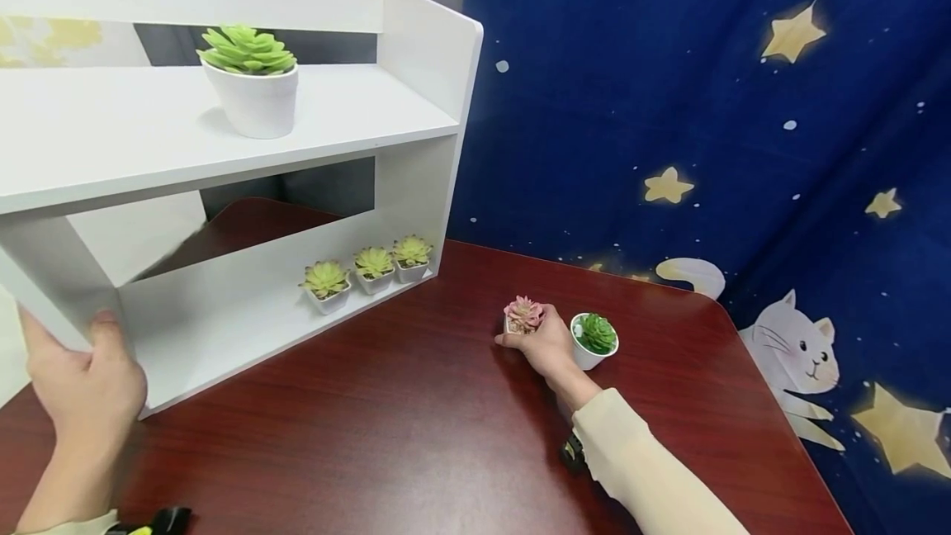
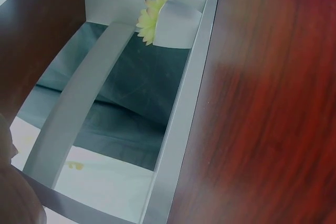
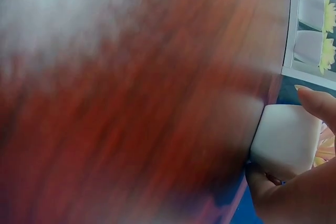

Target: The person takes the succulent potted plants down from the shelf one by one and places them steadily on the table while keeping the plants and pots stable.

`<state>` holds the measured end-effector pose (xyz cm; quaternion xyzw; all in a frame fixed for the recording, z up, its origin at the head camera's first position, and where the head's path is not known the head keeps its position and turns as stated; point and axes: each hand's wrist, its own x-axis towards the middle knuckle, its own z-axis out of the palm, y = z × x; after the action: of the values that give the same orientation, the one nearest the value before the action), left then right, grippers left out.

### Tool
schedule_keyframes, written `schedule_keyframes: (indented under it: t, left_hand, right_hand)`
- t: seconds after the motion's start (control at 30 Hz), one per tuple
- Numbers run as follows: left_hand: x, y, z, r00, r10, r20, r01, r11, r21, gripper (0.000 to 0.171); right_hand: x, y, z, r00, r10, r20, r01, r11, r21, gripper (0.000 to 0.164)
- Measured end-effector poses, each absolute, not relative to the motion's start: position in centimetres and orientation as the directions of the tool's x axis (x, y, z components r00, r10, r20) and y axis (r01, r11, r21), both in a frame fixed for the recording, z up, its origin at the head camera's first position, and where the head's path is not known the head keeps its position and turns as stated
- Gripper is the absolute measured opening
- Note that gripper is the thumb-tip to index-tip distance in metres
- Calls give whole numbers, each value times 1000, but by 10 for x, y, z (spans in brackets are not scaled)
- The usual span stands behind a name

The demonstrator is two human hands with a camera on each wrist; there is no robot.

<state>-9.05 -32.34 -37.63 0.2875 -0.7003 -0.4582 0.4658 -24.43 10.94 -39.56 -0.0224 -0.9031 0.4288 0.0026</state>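
Observation:
My right hand grips a small potted pink succulent on the table. Its white square pot shows between thumb and fingers in the right wrist view. Just right of that hand stands a dark green succulent in a round white pot. On the left, my left hand holds the side panel of a white shelf, thumb inside and fingers outside. Three yellow-green succulents in small white pots line the right end of the lower shelf.
A larger bright green succulent in a white pot stands on the upper shelf. The reddish-brown table stretches in front of the shelf. Behind it hangs a blue curtain with stars and a white cat.

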Motion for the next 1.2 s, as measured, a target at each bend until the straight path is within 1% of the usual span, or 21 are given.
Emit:
schedule_keyframes:
  t: [0.2,0.43,0.5,0.63,0.73,0.87,0.97,1.1,1.2]
  left_hand:
    - [-89,-323,-375,-415,-817,401,54,418,907,59]
    - [-89,-322,-374,-430,-811,398,67,411,909,60]
    - [-89,-322,-374,-428,-805,410,76,420,904,61]
    - [-89,-322,-373,-424,-807,411,76,421,904,61]
    - [-89,-323,-374,-425,-806,413,79,421,904,62]
    - [-89,-323,-375,-425,-807,409,72,420,905,63]
    - [-88,-323,-375,-422,-811,405,63,419,906,63]
    - [-89,-323,-375,-424,-800,425,76,436,897,63]
    - [-88,-324,-375,-422,-800,426,71,439,896,63]
  right_hand:
    - [-243,108,-397,-998,60,-4,40,623,-781,74]
    - [-242,109,-398,-998,60,-28,57,571,-819,83]
    - [-240,108,-399,-998,56,-34,60,557,-828,89]
    - [-237,107,-395,-998,59,-29,56,543,-838,107]
    - [-235,106,-388,-998,69,-2,39,542,-840,114]
    - [-232,104,-372,-996,49,72,-30,576,-817,113]
    - [-230,102,-353,-987,-13,157,-129,638,-759,111]
    - [-227,95,-321,-957,-112,267,-269,684,-678,103]
    - [-227,85,-298,-931,-170,324,-349,677,-648,95]
